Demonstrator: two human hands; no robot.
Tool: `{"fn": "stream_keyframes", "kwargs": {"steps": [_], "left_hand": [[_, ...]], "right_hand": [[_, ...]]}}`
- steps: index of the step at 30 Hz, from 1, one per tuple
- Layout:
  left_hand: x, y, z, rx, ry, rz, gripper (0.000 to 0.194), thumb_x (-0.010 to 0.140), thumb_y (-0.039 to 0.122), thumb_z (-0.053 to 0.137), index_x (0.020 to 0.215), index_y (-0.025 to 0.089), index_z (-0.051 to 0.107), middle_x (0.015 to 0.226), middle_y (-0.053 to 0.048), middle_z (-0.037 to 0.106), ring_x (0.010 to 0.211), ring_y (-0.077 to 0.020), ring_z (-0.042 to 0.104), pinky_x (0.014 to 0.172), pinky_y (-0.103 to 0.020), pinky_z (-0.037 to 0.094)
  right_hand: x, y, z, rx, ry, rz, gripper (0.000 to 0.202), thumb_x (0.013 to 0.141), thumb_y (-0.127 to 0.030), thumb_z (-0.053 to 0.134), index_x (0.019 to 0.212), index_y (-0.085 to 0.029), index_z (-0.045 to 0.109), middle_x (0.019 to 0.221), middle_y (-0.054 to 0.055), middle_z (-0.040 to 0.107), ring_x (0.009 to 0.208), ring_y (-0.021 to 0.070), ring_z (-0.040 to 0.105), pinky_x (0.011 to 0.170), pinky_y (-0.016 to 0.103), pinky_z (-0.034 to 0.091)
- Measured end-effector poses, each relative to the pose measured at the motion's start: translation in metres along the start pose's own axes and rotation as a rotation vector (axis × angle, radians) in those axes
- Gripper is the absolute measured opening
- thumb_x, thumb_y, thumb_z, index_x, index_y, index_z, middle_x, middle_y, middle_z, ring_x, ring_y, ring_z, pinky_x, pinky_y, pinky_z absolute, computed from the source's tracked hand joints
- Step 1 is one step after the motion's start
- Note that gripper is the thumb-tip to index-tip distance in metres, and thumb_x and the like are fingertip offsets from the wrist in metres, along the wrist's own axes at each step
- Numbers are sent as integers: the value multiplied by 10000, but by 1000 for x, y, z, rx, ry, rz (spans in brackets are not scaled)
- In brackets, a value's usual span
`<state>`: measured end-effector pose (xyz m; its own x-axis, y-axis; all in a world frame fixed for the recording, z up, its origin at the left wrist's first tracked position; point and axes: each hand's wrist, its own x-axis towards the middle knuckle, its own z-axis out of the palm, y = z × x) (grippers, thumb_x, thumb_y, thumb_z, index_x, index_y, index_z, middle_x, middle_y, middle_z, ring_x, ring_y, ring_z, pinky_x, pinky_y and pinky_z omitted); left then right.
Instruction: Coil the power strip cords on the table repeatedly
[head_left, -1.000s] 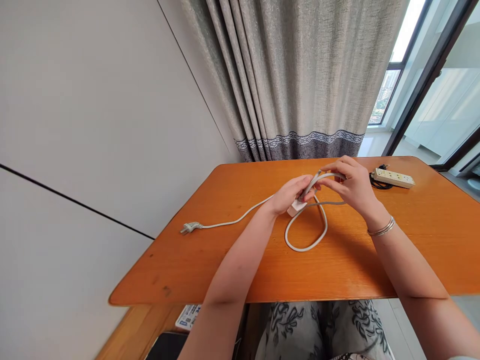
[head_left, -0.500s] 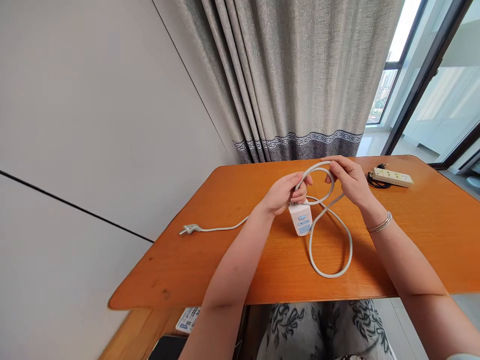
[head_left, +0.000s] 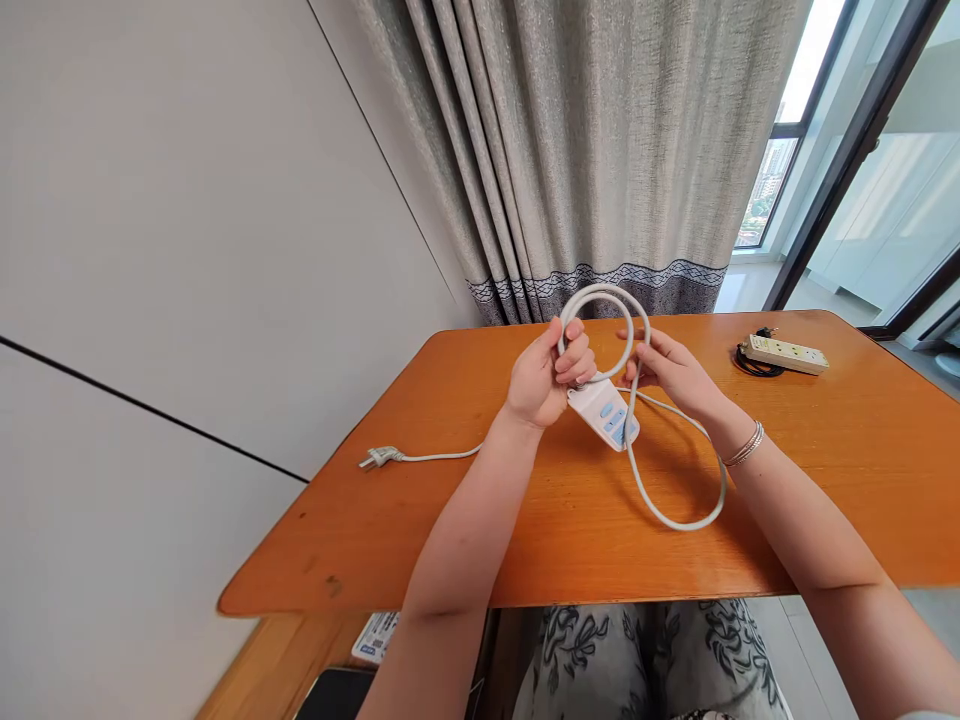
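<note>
My left hand [head_left: 551, 372] is closed around loops of a white power cord [head_left: 721, 490], which stand up above its fingers. Just below that hand, a small white power strip [head_left: 604, 412] with pale blue sockets hangs tilted, its end close to my fingers. My right hand [head_left: 666, 368] has its fingers and thumb on the cord at the right side of the loops. From there the cord drops in a wide loop over the table and passes behind the strip. Its white plug [head_left: 381, 457] lies on the table at the left.
A second power strip [head_left: 786, 354], cream-coloured with a black cord bundled beside it, lies at the back right of the wooden table [head_left: 840, 480]. A grey curtain [head_left: 622, 150] hangs behind the table. White panels [head_left: 187, 200] stand at the left.
The cord loops have risen and moved left, with another turn added. My left hand has shifted up and left, and the power strip has tilted. My right hand has moved slightly left and down.
</note>
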<state>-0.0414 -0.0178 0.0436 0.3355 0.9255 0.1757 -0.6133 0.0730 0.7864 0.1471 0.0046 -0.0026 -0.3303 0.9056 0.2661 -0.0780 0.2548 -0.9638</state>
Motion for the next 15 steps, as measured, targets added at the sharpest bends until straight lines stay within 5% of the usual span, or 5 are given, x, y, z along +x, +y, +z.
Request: {"fn": "stream_keyframes", "kwargs": {"steps": [4, 8, 11, 15], "left_hand": [[-1, 11, 2, -84, 101, 62, 442, 1088, 318, 238, 700, 191, 407, 491, 85, 185, 372, -57, 176, 431, -160, 297], [-1, 17, 2, -136, 182, 124, 437, 1086, 290, 242, 715, 181, 444, 495, 88, 216, 370, -49, 207, 433, -158, 304], [1, 17, 0, -130, 204, 140, 437, 1083, 286, 255, 709, 178, 454, 492, 89, 226, 365, -47, 211, 433, -157, 305], [5, 12, -5, -9, 222, 161, 425, 1073, 288, 313, 696, 176, 474, 469, 81, 272, 374, -52, 242, 452, -157, 324]], "right_hand": [[2, 12, 4, -225, 31, 55, 481, 952, -322, 463, 1414, -196, 421, 785, -27, 569, 622, 137, 630, 685, 318, 554], [-3, 10, 10, -859, 175, -33, 562, 993, -217, 339, 1553, -166, 324, 979, 91, 655, 773, 204, 647, 742, 356, 515], [-9, 1, 18, -1251, 158, 27, 546, 1031, -232, 310, 1574, -211, 356, 1109, 137, 673, 860, 244, 664, 722, 336, 473], [-19, -15, 27, -1488, 92, 46, 499, 1054, -296, 333, 1542, -265, 433, 1086, 106, 701, 854, 230, 680, 636, 295, 410]]}}
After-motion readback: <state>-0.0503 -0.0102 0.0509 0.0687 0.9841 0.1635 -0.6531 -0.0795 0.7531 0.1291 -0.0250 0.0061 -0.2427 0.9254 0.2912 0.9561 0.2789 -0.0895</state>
